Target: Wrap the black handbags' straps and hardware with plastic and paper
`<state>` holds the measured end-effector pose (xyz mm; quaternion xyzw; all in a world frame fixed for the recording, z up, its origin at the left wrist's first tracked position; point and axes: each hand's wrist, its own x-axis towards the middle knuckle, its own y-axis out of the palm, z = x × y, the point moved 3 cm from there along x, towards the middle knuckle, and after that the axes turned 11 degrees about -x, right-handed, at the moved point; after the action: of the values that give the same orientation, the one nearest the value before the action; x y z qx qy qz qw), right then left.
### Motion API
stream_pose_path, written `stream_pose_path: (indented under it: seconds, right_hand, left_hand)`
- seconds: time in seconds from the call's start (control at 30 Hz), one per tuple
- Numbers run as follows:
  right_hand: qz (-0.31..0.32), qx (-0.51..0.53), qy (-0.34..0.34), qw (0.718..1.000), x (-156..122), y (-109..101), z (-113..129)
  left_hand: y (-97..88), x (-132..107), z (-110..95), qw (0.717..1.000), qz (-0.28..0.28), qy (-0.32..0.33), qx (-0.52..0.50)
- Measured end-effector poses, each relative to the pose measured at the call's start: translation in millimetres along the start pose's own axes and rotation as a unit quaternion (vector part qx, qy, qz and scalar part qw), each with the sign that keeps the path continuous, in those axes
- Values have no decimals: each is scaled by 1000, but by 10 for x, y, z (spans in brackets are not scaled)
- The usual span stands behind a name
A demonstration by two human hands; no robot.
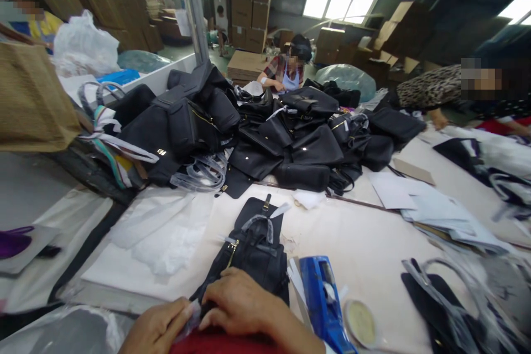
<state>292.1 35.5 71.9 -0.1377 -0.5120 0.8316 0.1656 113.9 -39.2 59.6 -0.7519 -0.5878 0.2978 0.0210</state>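
Nearest me, the worker's left hand (155, 325) pinches a scrap of clear plastic (192, 315) between thumb and fingers. The right hand (237, 300) curls its fingers on the near left side of a smooth black backpack (267, 265); I can't tell what its tips grip. The backpack lies on the pale tabletop (373, 254), showing a gold zip and a plastic-wrapped handle. Just right sits a glossy blue tape dispenser (326, 301), near a round yellowish disc (360, 322). Beyond slumps a heap of black bags (317, 144), gold-clasped; farther off, print on stacked cardboard boxes (251, 11) is too small to read.
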Motion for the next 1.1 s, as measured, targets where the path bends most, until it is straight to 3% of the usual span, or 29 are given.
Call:
stream_pose_path:
  seconds: [0.17, 0.37, 0.6, 0.7, 0.83, 0.97, 1.1]
  right_hand:
    - [11, 4, 55, 998, -80, 2, -331]
    - [12, 3, -6, 1000, 108, 27, -297]
    - [-7, -9, 46, 999, -41, -39, -694]
    - [-12, -3, 19, 1000, 46, 15, -719]
    - [-16, 7, 32, 999, 143, 57, -746]
    - [-42, 72, 56, 995, 50, 14, -853]
    - [-58, 125, 90, 986, -59, -16, -955]
  left_hand:
    - [-72, 78, -150, 999, -28, -8, 26]
    - [35, 296, -282, 997, -22, 28, 74]
    - [19, 480, -326, 993, -23, 41, 107]
    - [81, 610, -393, 989, -21, 50, 138]
    - [136, 753, -463, 985, -14, 52, 162]
    - [95, 818, -406, 981, -3, 56, 183]
    - [58, 849, -276, 959, -17, 143, 246]
